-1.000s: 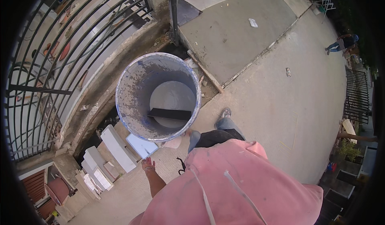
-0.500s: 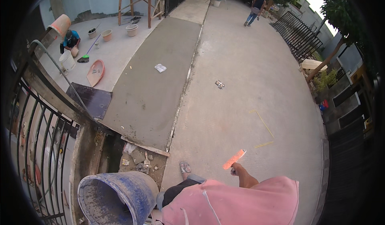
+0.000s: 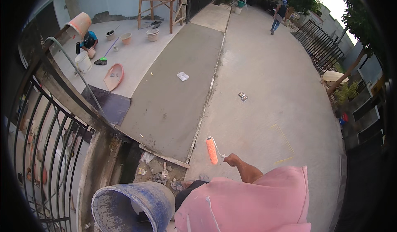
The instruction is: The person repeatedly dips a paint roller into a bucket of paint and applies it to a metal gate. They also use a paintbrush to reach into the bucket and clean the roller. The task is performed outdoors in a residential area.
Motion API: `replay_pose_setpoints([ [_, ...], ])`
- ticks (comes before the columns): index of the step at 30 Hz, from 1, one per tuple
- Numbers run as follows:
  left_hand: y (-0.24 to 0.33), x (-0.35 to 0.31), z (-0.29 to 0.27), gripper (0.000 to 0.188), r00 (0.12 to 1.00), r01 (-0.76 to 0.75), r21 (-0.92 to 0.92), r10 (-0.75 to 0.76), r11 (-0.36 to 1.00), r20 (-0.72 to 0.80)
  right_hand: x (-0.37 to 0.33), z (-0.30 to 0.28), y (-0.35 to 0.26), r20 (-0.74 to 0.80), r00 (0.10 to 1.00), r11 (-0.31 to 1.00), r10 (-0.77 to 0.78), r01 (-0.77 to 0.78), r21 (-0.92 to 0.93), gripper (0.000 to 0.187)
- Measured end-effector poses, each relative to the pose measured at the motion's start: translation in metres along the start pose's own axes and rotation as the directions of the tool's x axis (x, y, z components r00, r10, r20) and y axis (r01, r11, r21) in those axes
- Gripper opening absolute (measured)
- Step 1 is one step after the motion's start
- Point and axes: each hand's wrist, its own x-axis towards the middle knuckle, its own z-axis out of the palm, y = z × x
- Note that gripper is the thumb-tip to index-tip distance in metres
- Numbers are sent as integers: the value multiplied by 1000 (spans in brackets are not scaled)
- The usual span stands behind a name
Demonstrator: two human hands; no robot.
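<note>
My right hand (image 3: 232, 160) is closed around the handle of a paint roller (image 3: 211, 151) with a fluffy orange sleeve and a pale wire frame. The roller is held out ahead of me, above the concrete, with its sleeve nearly upright. Against my left side is a tilted bucket (image 3: 164, 197), blue and smeared with dried pale residue, its mouth turned to the left. My left hand is out of view; whether it supports the bucket cannot be seen. A pale pink shirt (image 3: 248, 201) covers my body.
A smooth grey cement strip (image 3: 173, 103) bears a white crumpled thing (image 3: 182, 76). Below it lie rubble and a paintbrush (image 3: 165, 169) beside a gutter. A barred metal gate (image 3: 49, 149) stands left. A crouching person (image 3: 89, 41) works among buckets; another person (image 3: 279, 16) walks far off.
My right hand has moved forward and left, swinging the roller to a more upright angle. The whole view has shifted slightly. The far person has taken a step.
</note>
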Motion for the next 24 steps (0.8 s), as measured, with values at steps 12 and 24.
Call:
replay_pose_setpoints([
  [12,95,-44,7,41,907,226,-148,-264,963,-328,-13,39,-74,100,995,995,8,-18,97,28],
  [24,104,-42,10,42,897,277,-2,-260,961,-357,-34,123,-364,103,828,807,-552,561,-185,34],
])
